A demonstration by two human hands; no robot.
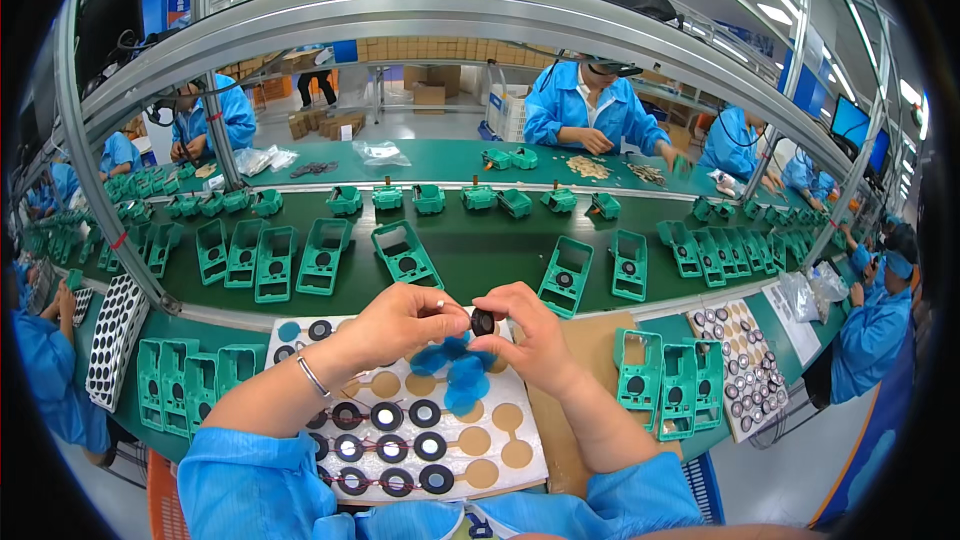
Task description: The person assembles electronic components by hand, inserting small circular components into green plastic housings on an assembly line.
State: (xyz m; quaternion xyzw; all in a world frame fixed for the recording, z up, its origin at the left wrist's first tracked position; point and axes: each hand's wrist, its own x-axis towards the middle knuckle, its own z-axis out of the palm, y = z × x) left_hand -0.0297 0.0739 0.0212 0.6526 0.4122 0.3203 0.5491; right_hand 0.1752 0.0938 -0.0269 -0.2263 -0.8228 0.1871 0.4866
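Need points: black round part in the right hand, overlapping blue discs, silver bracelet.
Black round part (483,322): head view, its dark side.
Overlapping blue discs (466,377): head view, middle of the cluster.
Silver bracelet (313,377): head view, outer band.

"What's on the white rectangular foam tray?"

"Black round speakers at left and centre, thin blue round discs toward its far side."

"And left of it?"

"Green rectangular plastic housings, on the flat green worktop."

"Right?"

"A flat brown cardboard sheet, then more housings, then a second tray."

"Beyond?"

"A dark green flat conveyor belt, bearing housings."
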